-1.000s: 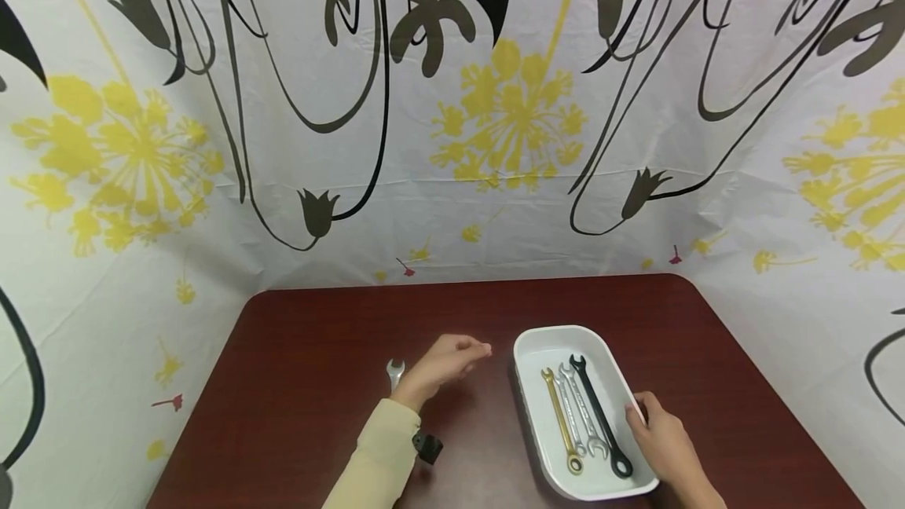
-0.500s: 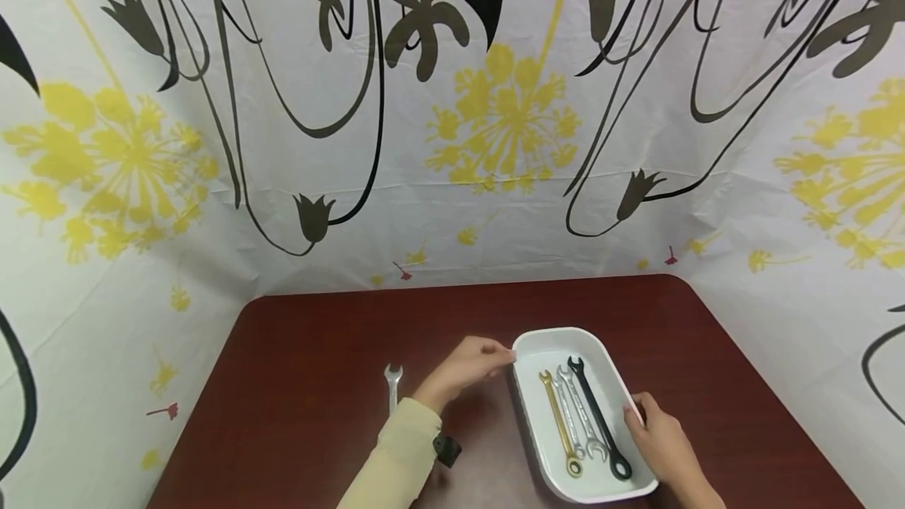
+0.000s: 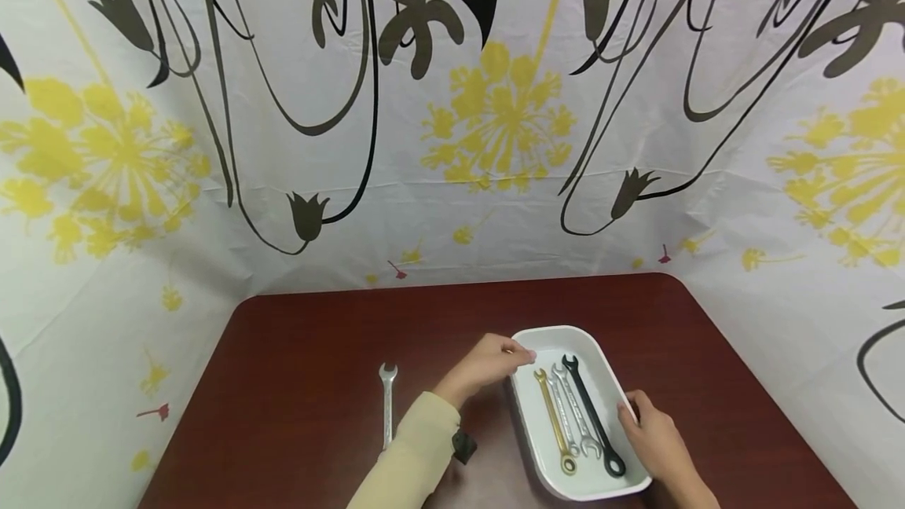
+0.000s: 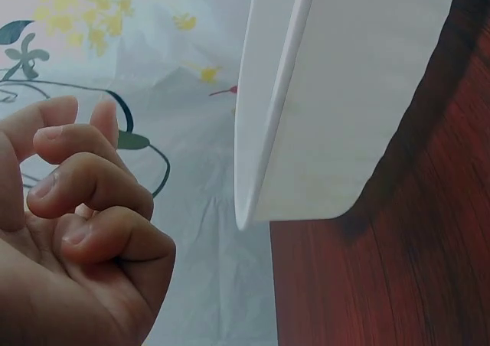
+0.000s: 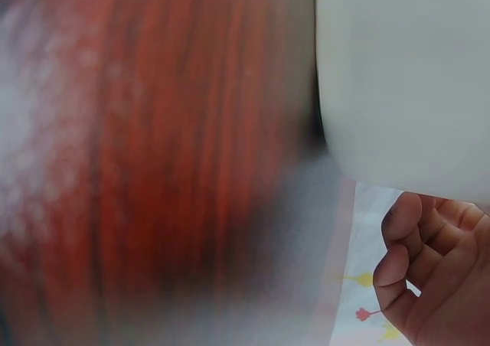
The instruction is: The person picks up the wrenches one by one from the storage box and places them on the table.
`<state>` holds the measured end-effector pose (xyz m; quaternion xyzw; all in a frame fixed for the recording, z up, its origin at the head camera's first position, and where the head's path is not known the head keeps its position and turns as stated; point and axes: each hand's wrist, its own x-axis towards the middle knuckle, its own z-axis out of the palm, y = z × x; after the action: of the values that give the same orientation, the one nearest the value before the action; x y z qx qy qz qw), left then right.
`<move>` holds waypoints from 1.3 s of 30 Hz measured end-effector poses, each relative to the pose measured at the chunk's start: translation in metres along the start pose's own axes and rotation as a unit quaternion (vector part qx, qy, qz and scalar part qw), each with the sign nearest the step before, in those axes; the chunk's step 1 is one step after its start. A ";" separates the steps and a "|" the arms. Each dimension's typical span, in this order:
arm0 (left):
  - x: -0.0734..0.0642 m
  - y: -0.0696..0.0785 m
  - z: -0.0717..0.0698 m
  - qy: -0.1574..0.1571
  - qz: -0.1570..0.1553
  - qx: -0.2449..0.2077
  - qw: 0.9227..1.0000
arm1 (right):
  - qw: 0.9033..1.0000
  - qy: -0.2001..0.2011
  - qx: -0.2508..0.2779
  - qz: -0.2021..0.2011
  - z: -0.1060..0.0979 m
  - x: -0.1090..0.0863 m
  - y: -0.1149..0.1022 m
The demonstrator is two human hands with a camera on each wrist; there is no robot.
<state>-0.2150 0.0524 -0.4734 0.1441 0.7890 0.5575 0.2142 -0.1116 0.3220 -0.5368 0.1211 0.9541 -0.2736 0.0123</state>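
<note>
A white tray (image 3: 526,430) stands on the table, holding several wrenches. They are a gold wrench (image 3: 555,420), two silver ones, a smaller silver wrench (image 3: 563,416) and another silver wrench (image 3: 576,411), and a black wrench (image 3: 594,416) nearest the right wall. My left hand (image 3: 488,365) hovers over the tray's upper left rim, fingertips just inside it. Its fingers are loosely bent with nothing between them, as the left wrist view shows. My right hand (image 3: 657,434) grips the tray's right rim, thumb over the edge and fingers outside.
On the dark red table (image 3: 304,383), left of the tray, lies one more silver wrench (image 3: 387,399), its lower end hidden by my left sleeve (image 3: 417,454). A patterned white cloth (image 3: 283,140) hangs behind and beside the table.
My left hand has moved right, from beside the tray to over its rim, uncovering more of the loose silver wrench. The right hand keeps its grip on the tray. The head view has shifted slightly.
</note>
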 end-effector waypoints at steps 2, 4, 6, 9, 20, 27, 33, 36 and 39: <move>0.002 0.001 0.003 0.002 0.006 0.015 1.000 | 1.000 0.003 0.001 -0.004 0.000 0.000 0.000; 0.003 0.002 0.007 0.003 0.014 0.029 0.999 | 1.000 0.006 0.002 -0.008 0.000 -0.001 0.000; 0.005 0.002 0.010 0.007 0.022 0.044 0.999 | 1.000 0.009 0.003 -0.011 0.000 -0.001 0.000; 0.007 0.004 0.014 0.011 0.029 0.056 0.998 | 1.000 0.007 0.003 -0.010 0.000 -0.001 0.000; 0.011 0.014 0.026 0.014 0.030 0.080 0.996 | 1.000 0.004 0.000 0.000 -0.001 0.000 0.001; 0.015 0.012 0.034 0.005 0.037 0.074 0.997 | 1.000 0.004 0.003 -0.001 0.002 0.000 0.002; 0.015 0.015 0.039 0.016 0.017 0.142 0.990 | 1.000 0.010 0.002 0.002 0.002 -0.002 0.000; 0.017 0.015 0.043 0.020 0.008 0.182 0.983 | 1.000 0.011 0.002 0.003 0.001 -0.001 0.000; 0.018 0.013 0.046 0.015 0.003 0.200 0.980 | 1.000 0.011 0.002 0.005 0.002 -0.001 -0.001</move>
<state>-0.2076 0.1030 -0.4772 0.1775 0.8873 0.3913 0.1675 -0.1112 0.3203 -0.5378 0.1291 0.9529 -0.2744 0.0034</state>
